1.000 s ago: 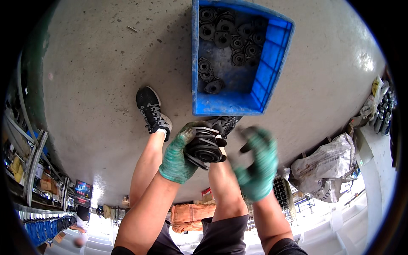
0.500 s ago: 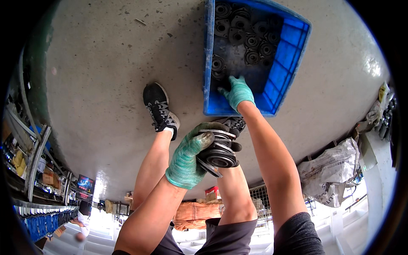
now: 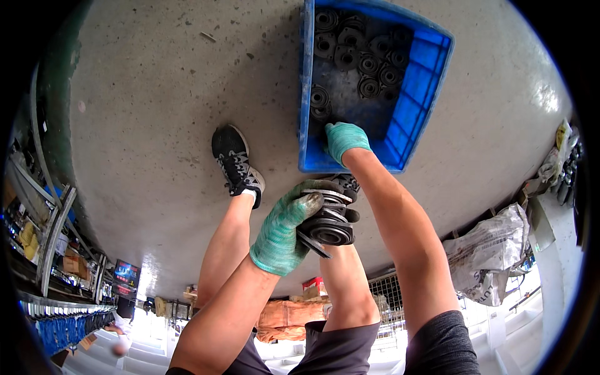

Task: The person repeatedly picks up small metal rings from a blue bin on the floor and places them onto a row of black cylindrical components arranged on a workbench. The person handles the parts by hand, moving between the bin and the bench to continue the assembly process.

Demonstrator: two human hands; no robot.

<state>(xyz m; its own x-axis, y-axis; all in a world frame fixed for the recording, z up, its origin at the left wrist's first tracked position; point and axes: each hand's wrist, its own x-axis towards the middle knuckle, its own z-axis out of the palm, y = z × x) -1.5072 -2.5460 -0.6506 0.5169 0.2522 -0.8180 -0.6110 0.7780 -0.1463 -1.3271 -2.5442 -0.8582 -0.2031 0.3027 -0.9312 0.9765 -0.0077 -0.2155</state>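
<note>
A stack of dark metal flanged bearings (image 3: 330, 234) is gripped in my left hand (image 3: 281, 232), which wears a green knit glove with darkened fingertips. The stack stands in front of my right knee, ring faces toward me and flange plates sticking out at the side. My right hand (image 3: 347, 141), gloved the same way, reaches into the near end of the blue plastic crate (image 3: 420, 94). Its fingers are curled down and inward; anything under them is hidden. Farther back in the crate lie several flanged bearings (image 3: 369, 64), some in small piles, with one pile (image 3: 319, 97) along the left wall.
My black shoe (image 3: 231, 159) stands on the grey floor (image 3: 144, 125) left of the crate; the other is partly hidden below the crate's near edge. Metal racking (image 3: 55, 244) lines the left side. A grey-white sack (image 3: 490, 253) lies at the right.
My right hand's fingers, spread before, have curled inward near the crate's bottom. My left hand with the bearing stack has shifted slightly right.
</note>
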